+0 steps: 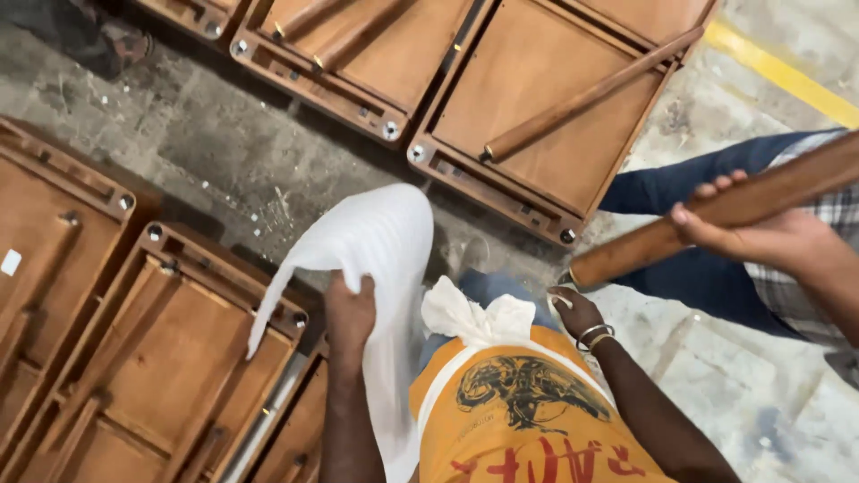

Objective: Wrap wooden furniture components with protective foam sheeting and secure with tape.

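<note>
Gripping a white foam sheet (pixel 371 268), the left hand (pixel 349 313) has its fingers pressed together around a bunched part of the sheet's lower middle. Most of the sheet rises above the grip and arches up and to the left, one corner drooping toward an upturned wooden table (pixel 170 358) on the floor; the remainder hangs below the hand along the person's body. The right hand (pixel 575 311), wearing bangles at the wrist, reaches toward the end of a wooden table leg (pixel 716 219). Its fingers are curled, with something small and white at the fingertips, but I cannot tell whether they pinch it or touch the leg. A second person's hand (pixel 756 234) wraps around that leg farther up, holding it slanted, low end nearest the right hand. A white cloth (pixel 474 317) is knotted at the waist of the orange shirt (pixel 519 411).

Several more upturned tables (pixel 537 98) lie around on the floor, legs detached or resting across their undersides. The concrete floor (pixel 224 152) is grey, stained and scuffed, with a yellow painted line (pixel 787 76) crossing the upper right corner.
</note>
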